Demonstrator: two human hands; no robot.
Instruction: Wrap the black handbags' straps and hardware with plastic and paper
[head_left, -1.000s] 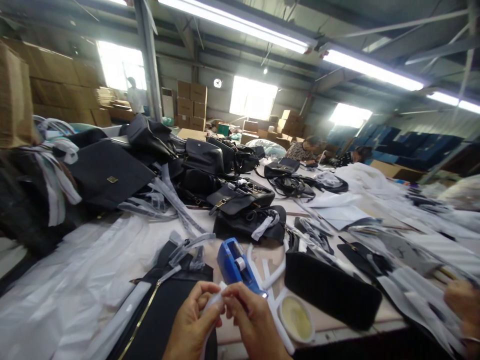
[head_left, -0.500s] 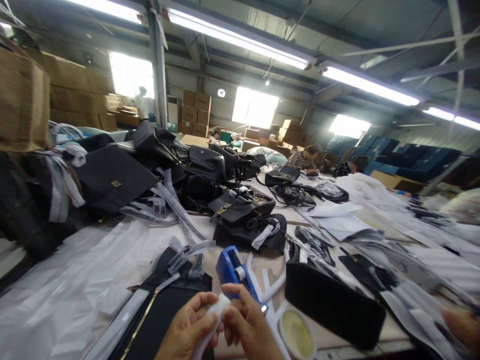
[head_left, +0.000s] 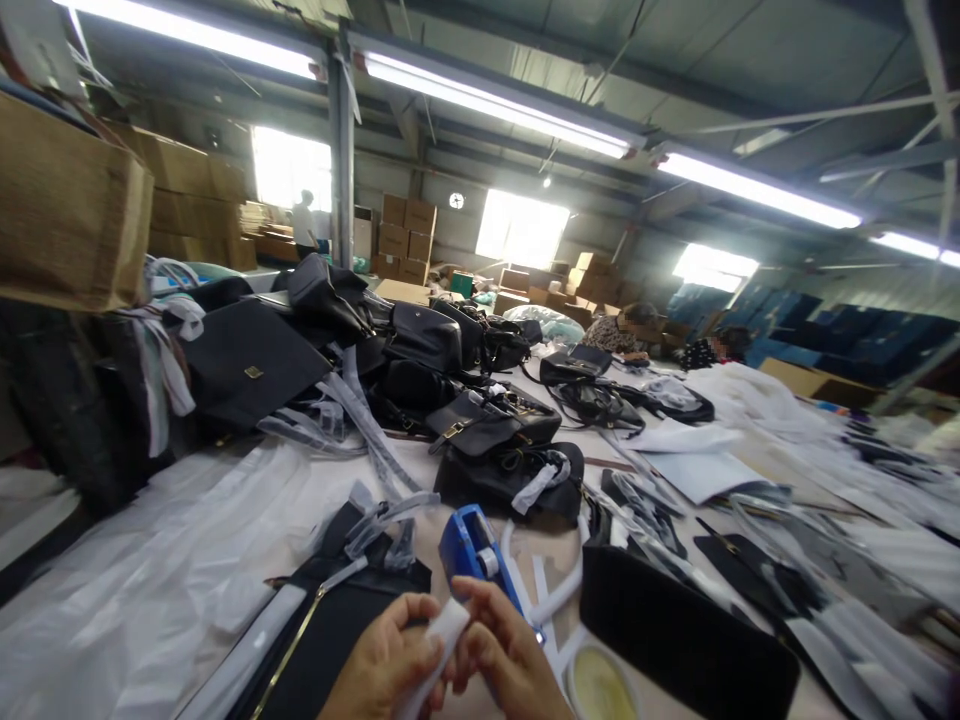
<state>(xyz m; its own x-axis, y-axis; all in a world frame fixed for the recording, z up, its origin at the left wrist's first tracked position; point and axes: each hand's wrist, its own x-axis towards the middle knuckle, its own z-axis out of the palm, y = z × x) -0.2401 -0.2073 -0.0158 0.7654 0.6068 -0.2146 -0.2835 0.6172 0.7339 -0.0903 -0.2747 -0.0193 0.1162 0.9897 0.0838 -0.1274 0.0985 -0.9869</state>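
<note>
My left hand [head_left: 386, 655] is closed around a soft white strip [head_left: 448, 622], which looks like folded foam or paper wrap, its upper end sticking out past the thumb. Against the strip's right edge my right hand [head_left: 510, 650] pinches with thumb and fingertips. Just beyond the hands stands a blue tape dispenser [head_left: 466, 545] with a roll in it. Under and left of my left hand lies a black bag [head_left: 337, 600] with a gold zipper and plastic-wrapped straps. A round tub of yellowish stuff [head_left: 600, 685] sits right of my right hand.
A black bag [head_left: 675, 630] lies at the right, with white strips [head_left: 559, 595] beside it. More black bags [head_left: 420, 335] are heaped further back. White sheets [head_left: 172, 560] cover the left side. Two people [head_left: 619, 330] work at the far end; cartons [head_left: 405, 240] are stacked behind.
The view has swung slightly left and up, so the scene sits further right and lower. The strip shows a little more between my hands. A hand at the right edge has left view.
</note>
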